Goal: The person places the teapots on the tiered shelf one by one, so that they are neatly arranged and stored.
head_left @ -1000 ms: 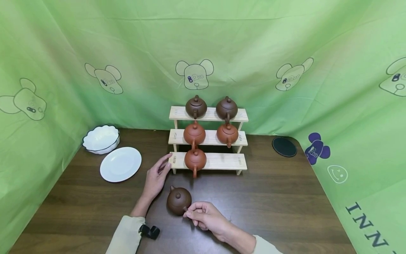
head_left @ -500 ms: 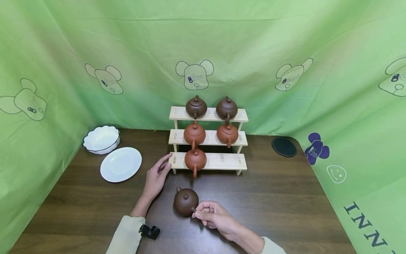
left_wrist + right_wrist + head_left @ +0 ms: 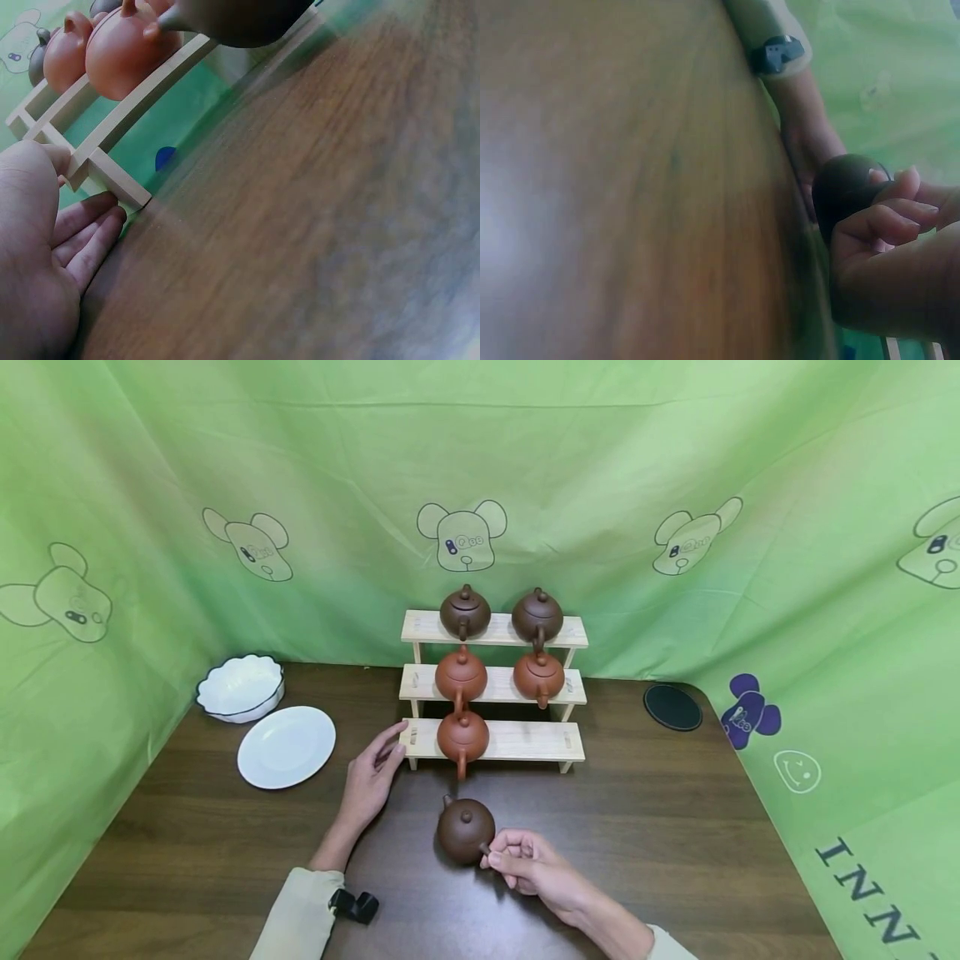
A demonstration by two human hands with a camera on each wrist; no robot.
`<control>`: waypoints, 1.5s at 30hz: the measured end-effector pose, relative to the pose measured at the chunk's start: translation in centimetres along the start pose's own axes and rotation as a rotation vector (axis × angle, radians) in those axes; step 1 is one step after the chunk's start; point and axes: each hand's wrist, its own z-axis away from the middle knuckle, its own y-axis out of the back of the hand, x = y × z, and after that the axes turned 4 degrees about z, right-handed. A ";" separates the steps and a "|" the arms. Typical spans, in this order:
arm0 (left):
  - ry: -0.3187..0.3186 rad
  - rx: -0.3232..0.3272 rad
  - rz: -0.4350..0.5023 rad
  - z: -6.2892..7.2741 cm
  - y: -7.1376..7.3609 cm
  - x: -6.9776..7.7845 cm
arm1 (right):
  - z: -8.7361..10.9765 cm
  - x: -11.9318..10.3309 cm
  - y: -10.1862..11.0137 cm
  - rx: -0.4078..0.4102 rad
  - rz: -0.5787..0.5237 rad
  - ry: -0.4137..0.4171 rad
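My right hand (image 3: 536, 868) pinches the handle of a dark brown teapot (image 3: 466, 832) in front of the stand, its spout pointing back-left. A shadow shows on the table below the pot. My left hand (image 3: 369, 777) holds the left end of the lowest step of a three-step wooden stand (image 3: 536, 741), thumb and finger at the board's end; other fingers reach its leg in the left wrist view. A red-brown teapot (image 3: 462, 737) sits on that step. Two more red-brown teapots (image 3: 461, 675) occupy the middle step, and two dark brown teapots (image 3: 465, 612) the top one.
A white plate (image 3: 287, 747) and a scalloped white bowl (image 3: 240, 687) stand at the back left of the wooden table (image 3: 675, 843). A round black mat (image 3: 672, 707) lies at the back right. Green printed cloth (image 3: 337, 460) encloses the back and sides.
My right hand has carried the dark brown teapot to the right and slightly toward the stand, by its handle. My left hand has stayed at the stand's end.
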 end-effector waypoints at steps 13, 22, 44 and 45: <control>-0.030 -0.004 0.025 0.1 0.3 -1.1 | 1.3 -0.6 1.9 0.082 -0.010 0.015; -0.017 0.004 0.024 0.1 0.1 -0.2 | 2.2 -1.7 2.2 0.180 0.000 0.099; -0.003 -0.002 0.018 0.1 0.0 -0.5 | -0.8 -3.1 3.0 0.543 0.015 0.200; -0.006 -0.001 0.015 0.1 0.0 -0.7 | -1.0 -3.1 3.1 0.557 0.010 0.197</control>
